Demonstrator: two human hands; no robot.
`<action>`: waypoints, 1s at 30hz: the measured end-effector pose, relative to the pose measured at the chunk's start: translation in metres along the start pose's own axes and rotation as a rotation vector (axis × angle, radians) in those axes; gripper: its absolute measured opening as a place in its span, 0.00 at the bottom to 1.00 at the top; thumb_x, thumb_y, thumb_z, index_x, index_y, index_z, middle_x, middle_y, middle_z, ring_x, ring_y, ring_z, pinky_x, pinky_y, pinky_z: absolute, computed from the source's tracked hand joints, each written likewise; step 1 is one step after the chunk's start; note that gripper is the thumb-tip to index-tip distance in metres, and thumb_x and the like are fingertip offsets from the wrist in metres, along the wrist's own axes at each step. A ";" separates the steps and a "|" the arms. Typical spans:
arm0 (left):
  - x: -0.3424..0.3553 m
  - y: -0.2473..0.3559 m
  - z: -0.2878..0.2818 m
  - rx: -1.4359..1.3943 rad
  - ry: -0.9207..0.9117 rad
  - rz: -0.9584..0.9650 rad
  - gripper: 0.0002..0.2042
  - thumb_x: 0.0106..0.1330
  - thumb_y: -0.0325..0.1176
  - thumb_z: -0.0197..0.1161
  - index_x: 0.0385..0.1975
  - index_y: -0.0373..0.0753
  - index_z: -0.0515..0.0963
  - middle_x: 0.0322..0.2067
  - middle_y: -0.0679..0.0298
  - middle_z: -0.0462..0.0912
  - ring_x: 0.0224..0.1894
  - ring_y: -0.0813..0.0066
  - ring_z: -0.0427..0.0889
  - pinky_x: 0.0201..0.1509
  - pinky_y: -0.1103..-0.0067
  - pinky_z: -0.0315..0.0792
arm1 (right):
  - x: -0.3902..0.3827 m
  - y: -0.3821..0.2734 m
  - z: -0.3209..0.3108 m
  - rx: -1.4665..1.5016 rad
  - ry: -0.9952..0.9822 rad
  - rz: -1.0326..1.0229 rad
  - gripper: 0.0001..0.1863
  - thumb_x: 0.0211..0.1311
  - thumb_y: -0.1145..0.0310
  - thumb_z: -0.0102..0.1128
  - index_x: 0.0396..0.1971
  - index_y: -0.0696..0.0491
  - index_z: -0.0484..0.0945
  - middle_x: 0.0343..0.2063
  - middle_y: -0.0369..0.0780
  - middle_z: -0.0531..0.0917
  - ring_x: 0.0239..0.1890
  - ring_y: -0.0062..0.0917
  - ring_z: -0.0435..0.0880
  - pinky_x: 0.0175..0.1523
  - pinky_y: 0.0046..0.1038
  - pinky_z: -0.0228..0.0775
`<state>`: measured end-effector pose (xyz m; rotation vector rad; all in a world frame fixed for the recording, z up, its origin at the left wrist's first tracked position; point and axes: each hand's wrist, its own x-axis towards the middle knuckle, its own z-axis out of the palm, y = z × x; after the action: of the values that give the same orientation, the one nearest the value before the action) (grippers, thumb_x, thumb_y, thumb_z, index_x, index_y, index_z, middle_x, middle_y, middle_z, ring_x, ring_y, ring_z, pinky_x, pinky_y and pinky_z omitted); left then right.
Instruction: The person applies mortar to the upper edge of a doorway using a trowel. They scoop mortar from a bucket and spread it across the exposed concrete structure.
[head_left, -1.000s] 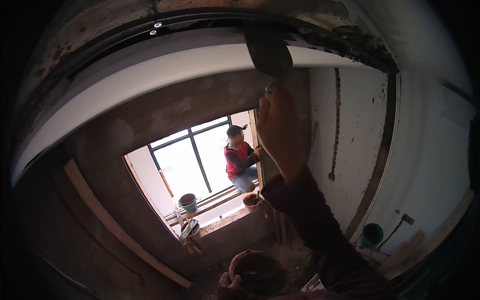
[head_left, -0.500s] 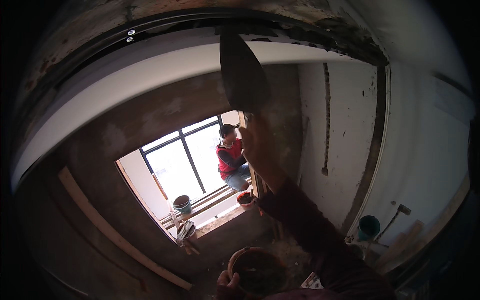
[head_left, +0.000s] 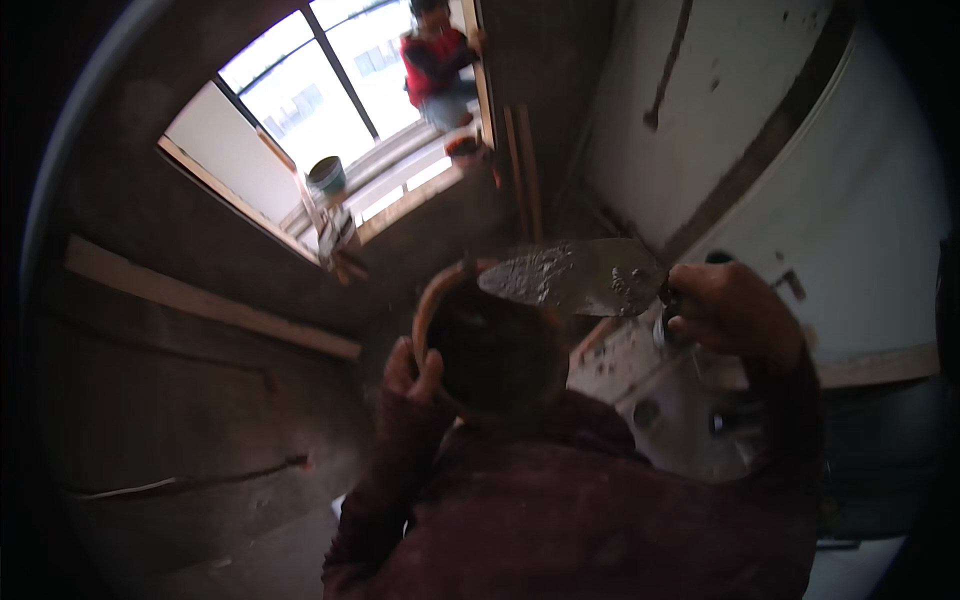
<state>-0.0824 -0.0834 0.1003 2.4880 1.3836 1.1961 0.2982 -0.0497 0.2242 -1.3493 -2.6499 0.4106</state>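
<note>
My right hand (head_left: 728, 308) is closed round the handle of a trowel (head_left: 585, 277). Its leaf-shaped blade points left, with wet grey mortar smeared over the face, and its tip hangs over the far rim of a bucket (head_left: 428, 310). Clamped on that bucket's left rim is my left hand (head_left: 411, 372), thumb showing at the edge. The bucket is held close to my body; its inside is dark, so the contents are hard to make out.
A person in a red vest (head_left: 436, 65) crouches at the window opening. On the sill stand a teal bucket (head_left: 326, 176) and a reddish bucket (head_left: 465, 150). A long wooden board (head_left: 210, 300) runs along the left wall. Wooden strips (head_left: 524, 175) lean below the window.
My view has tipped downward. The trowel has come down from the beam overhead to the bucket, its blade turning from upright to level. My left hand stays on the bucket rim.
</note>
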 end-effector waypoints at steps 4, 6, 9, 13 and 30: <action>0.003 0.033 -0.004 -0.689 -0.192 -0.848 0.08 0.74 0.30 0.52 0.38 0.30 0.72 0.34 0.60 0.71 0.33 0.72 0.75 0.38 0.77 0.70 | 0.000 0.003 0.015 -0.304 -0.094 -0.066 0.13 0.56 0.67 0.65 0.38 0.51 0.73 0.25 0.39 0.77 0.33 0.33 0.85 0.36 0.34 0.75; 0.009 0.035 -0.001 -0.583 -0.222 -0.727 0.08 0.74 0.30 0.53 0.39 0.30 0.72 0.34 0.60 0.72 0.33 0.74 0.74 0.37 0.78 0.70 | 0.011 0.017 0.020 -0.477 -0.118 -0.081 0.10 0.58 0.69 0.62 0.38 0.50 0.73 0.25 0.37 0.77 0.32 0.29 0.85 0.34 0.31 0.76; 0.016 0.032 -0.004 -0.459 -0.270 -0.605 0.09 0.73 0.31 0.55 0.39 0.29 0.72 0.34 0.61 0.72 0.33 0.76 0.74 0.38 0.79 0.71 | 0.026 0.033 0.028 -0.616 -0.055 -0.223 0.03 0.58 0.67 0.58 0.29 0.49 0.75 0.25 0.34 0.78 0.32 0.26 0.84 0.36 0.30 0.73; 0.018 0.034 -0.001 -0.599 -0.237 -0.702 0.09 0.72 0.33 0.57 0.39 0.31 0.71 0.34 0.65 0.72 0.34 0.81 0.73 0.37 0.80 0.70 | 0.055 0.031 0.045 -0.683 -0.033 -0.355 0.05 0.58 0.65 0.57 0.25 0.47 0.78 0.25 0.33 0.80 0.32 0.24 0.83 0.37 0.29 0.70; 0.026 0.034 0.003 -0.816 -0.149 -0.965 0.10 0.70 0.35 0.59 0.40 0.35 0.71 0.33 0.68 0.75 0.34 0.86 0.71 0.38 0.84 0.69 | 0.079 0.046 0.152 -0.295 -0.257 -0.212 0.08 0.57 0.72 0.59 0.37 0.52 0.75 0.25 0.43 0.83 0.27 0.35 0.87 0.30 0.35 0.78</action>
<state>-0.0490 -0.0836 0.1274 1.1025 1.3680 0.9866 0.2496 0.0131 0.0656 -1.1299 -3.1300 0.1806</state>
